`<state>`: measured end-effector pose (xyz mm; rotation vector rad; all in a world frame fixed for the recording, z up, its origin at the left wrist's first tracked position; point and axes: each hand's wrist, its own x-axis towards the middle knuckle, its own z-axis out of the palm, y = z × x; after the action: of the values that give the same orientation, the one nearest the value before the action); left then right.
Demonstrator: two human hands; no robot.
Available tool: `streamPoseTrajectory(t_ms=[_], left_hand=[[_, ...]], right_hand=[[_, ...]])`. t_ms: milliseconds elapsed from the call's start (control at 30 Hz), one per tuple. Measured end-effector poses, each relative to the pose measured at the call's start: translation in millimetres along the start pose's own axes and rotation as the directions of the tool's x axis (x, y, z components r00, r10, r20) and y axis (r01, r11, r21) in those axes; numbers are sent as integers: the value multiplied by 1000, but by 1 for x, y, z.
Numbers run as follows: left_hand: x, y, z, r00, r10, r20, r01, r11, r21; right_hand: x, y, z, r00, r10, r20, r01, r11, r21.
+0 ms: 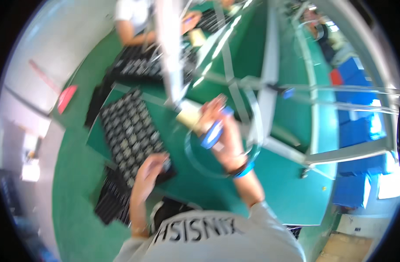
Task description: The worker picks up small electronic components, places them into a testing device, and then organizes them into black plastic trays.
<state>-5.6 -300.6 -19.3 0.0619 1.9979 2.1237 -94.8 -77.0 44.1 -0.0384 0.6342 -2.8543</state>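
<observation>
Left hand [149, 169] meets the five-o'clock end of a black tray [166, 176], presumably steadying it, grip unclear; right hand [228, 139], two o'clock from left, grasps blurred blue object [213, 134].

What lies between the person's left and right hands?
In the head view, mainly green tabletop shows between the left hand and right hand; a black tray borders the left, and a blurred, thin pale loop crosses the gap.

The lettered shirt [208, 249] is grey, the wristband [244, 170] blue.
</observation>
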Motion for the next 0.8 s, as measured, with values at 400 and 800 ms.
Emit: streamPoseTrajectory(t_ms=[400,800], left_hand=[[-13,124,10,805,533,-262,-589,773,-238],[-37,187,-30,159,932,-325,-886,281,370]], right_hand=[[-40,-49,98,368,13,930,244,964,-110],[-68,-31,168,123,-278,953,363,906,217]])
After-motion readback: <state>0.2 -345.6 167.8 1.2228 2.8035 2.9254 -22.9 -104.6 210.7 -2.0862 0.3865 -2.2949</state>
